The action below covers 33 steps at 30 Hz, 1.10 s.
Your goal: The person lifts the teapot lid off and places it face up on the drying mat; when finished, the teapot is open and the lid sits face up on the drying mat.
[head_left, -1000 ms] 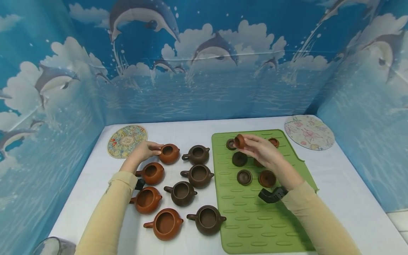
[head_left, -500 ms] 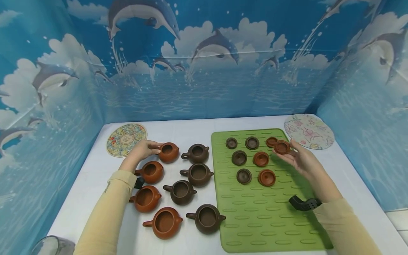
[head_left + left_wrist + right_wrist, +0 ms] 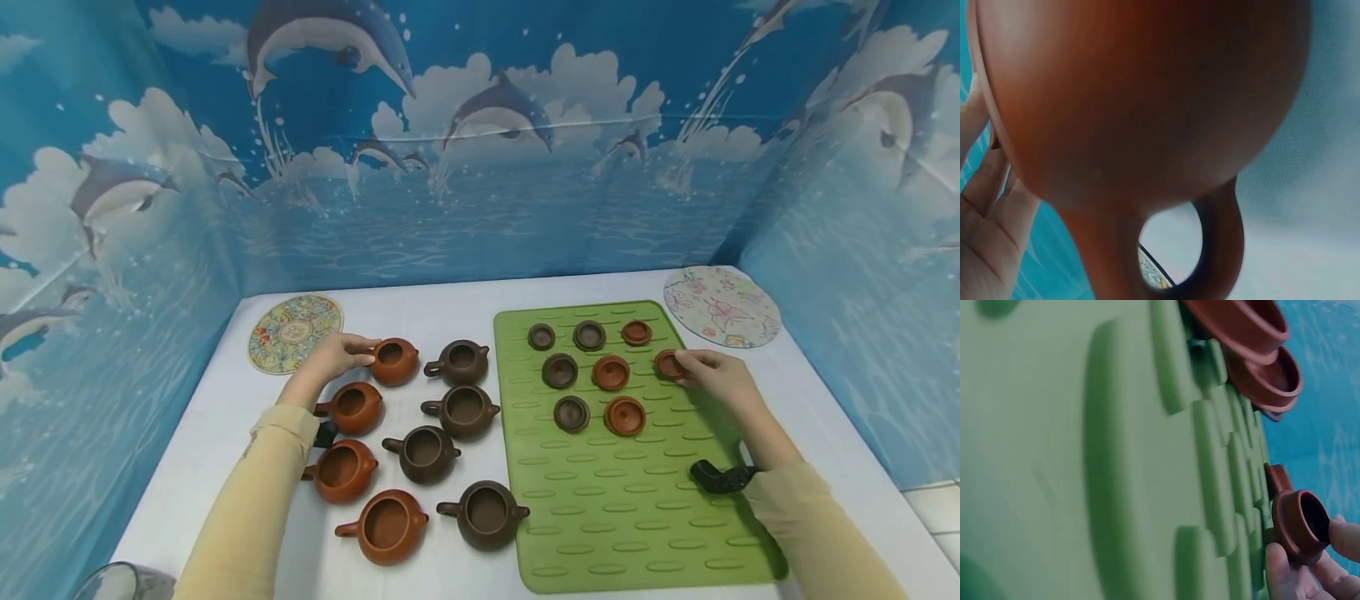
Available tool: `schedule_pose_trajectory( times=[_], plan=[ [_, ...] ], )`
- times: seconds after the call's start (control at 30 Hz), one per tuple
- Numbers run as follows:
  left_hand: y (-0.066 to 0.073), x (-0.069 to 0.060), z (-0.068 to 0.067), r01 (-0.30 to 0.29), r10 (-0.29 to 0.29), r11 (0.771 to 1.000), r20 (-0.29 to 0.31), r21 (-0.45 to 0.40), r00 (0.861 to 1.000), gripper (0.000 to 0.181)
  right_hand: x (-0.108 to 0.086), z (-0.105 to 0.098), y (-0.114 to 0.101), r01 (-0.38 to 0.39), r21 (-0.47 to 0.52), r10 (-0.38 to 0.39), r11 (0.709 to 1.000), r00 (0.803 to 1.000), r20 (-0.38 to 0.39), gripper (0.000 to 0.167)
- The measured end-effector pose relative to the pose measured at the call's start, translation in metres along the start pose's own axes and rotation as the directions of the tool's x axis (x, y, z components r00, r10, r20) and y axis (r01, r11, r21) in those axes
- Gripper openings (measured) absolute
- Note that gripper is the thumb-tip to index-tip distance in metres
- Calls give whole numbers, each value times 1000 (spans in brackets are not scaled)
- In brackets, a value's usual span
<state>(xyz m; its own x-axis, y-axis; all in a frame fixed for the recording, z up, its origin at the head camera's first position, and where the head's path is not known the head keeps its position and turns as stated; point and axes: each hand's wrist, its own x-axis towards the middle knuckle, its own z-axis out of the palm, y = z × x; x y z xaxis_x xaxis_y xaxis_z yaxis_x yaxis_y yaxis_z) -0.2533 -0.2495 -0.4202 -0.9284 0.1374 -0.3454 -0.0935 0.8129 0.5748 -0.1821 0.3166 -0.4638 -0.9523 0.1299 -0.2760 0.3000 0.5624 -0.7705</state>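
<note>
In the head view my left hand (image 3: pixel 332 360) pinches the far red-brown teapot (image 3: pixel 394 361) at its handle side; the handle is hidden by the fingers. A nearer red-brown teapot (image 3: pixel 1147 94) fills much of the left wrist view, with the left fingers behind it. At the right of the green mat (image 3: pixel 577 500), my right hand (image 3: pixel 718 377) pinches a small red-brown teapot lid (image 3: pixel 668 364), its rim facing up, at the mat's surface. Other lids, red-brown (image 3: pixel 625 416) and dark brown (image 3: pixel 559 371), lie in rows to its left.
Several lidless teapots stand left of the mat, red-brown (image 3: pixel 387 527) and dark brown (image 3: pixel 487 516). A patterned round mat (image 3: pixel 295 333) lies back left, another (image 3: pixel 722 307) back right. A glass (image 3: pixel 123 581) stands at the front left corner.
My right hand has carried the lid from over the dark lids at the mat's back to its right side and lowered it there. The left hand stays at the same teapot.
</note>
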Motion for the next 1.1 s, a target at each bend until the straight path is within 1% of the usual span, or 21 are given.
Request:
schedule_pose_trajectory(
  times=[0.1,0.23,0.37,0.43,0.63,0.73,0.8,0.93,1.1],
  plan=[
    [0,1,0,-1,1,1000,-2,3,1000,41,3,-1,2,12,-72,-13,997,1000,-12,75],
    [1,-1,0,17,-17,1000,8,-10,1000,42,5,-3,-1,9,-135,-11,991,1000,-10,73],
    [2,-1,-2,16,-16,1000,7,-13,1000,42,4,-4,-3,-8,-143,10,990,1000,12,73],
    [2,0,-2,14,-14,1000,5,-9,1000,42,3,-4,-3,-8,-146,9,989,1000,9,72],
    [-2,2,1,23,-23,1000,12,-7,1000,42,2,0,-1,-2,-91,-4,996,998,-60,64],
    [-2,1,2,20,-20,1000,11,-8,1000,42,0,1,0,-8,-102,-1,995,996,-88,63],
    [-2,1,3,13,-13,1000,9,-4,1000,42,-1,1,-1,-13,-123,1,992,995,-100,63],
    [-2,-1,2,4,-4,1000,5,-1,1000,42,-1,1,-3,-20,-122,7,992,995,-104,62],
    [-3,0,0,-35,35,999,3,30,999,40,-3,0,-3,-17,-114,6,993,995,-96,63]
  ],
)
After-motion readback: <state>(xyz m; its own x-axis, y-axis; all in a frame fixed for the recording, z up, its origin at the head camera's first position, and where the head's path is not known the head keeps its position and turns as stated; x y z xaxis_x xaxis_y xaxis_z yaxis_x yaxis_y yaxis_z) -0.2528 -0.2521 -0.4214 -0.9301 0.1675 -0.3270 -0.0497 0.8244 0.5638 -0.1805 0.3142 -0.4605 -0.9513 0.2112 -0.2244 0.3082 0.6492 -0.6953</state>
